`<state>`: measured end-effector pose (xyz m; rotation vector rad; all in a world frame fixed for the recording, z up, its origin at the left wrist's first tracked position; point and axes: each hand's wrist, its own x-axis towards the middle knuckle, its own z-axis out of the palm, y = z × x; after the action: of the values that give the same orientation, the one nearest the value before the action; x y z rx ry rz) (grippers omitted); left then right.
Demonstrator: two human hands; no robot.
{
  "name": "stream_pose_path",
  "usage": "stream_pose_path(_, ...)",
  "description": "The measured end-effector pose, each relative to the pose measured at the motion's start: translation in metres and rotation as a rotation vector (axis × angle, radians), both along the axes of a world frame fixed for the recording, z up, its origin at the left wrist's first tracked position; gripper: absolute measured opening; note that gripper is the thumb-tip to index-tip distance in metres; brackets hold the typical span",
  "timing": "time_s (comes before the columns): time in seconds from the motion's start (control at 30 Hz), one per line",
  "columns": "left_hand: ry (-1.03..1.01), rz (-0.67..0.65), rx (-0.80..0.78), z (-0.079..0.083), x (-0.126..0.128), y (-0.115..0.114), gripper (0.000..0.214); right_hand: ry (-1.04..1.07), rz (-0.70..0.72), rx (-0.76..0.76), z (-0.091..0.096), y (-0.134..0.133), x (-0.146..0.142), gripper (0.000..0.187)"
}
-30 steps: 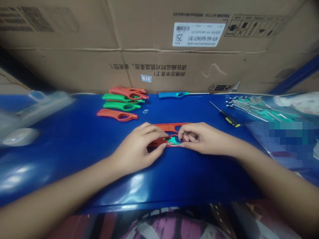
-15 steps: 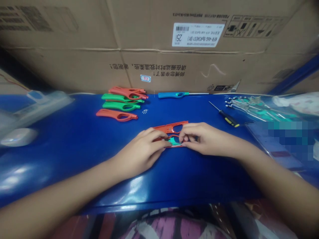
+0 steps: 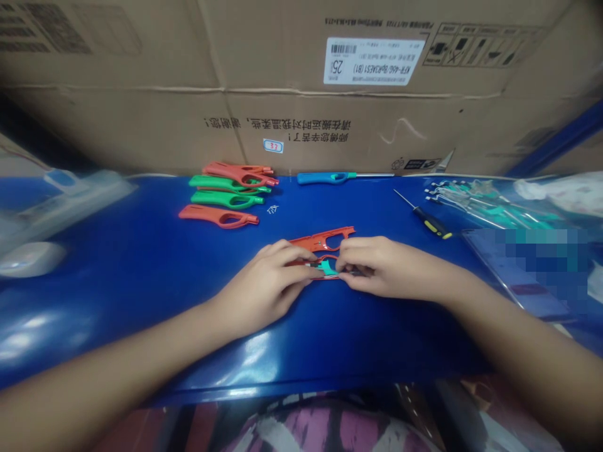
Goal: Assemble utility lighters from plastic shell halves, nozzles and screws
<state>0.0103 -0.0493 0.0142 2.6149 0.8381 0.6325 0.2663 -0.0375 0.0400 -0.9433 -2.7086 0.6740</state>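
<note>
An orange half of a lighter casing (image 3: 324, 279), with a teal trigger piece (image 3: 328, 268) and thin white wires inside, lies between my hands on the blue table. My left hand (image 3: 276, 282) is closed over its left end, fingertips beside the teal piece. At the right end, my right hand (image 3: 374, 267) has thumb and fingers pinched together at the casing; the fingers hide what exactly lies between them. Just behind, a second orange casing half (image 3: 313, 242) lies with its inside up and its trigger opening to the right.
Stacked orange and green lighter casings (image 3: 226, 199) lie at back left beside small white screws (image 3: 272, 209). A blue lighter (image 3: 325, 178) stands behind. A screwdriver (image 3: 431, 225) and bagged teal lighter parts (image 3: 499, 204) are at right. A cardboard wall (image 3: 282, 75) closes the back.
My right hand's fingertips have shifted slightly left and down along the casing, with the fingers closer together. My left hand stays nearly in place; the view has moved slightly.
</note>
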Motion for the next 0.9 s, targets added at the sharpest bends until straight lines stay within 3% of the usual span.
stream_pose_path(0.4, 0.01, -0.005, 0.006, -0.0016, 0.0011, -0.001, 0.034, 0.072, -0.059, -0.024, -0.0016, -0.0008, -0.006, 0.008)
stream_pose_path(0.9, 0.02, -0.014, 0.01, -0.0007, 0.0013, -0.0015, 0.039, 0.051, -0.031, -0.04, 0.0004, -0.0016, -0.0029, 0.014)
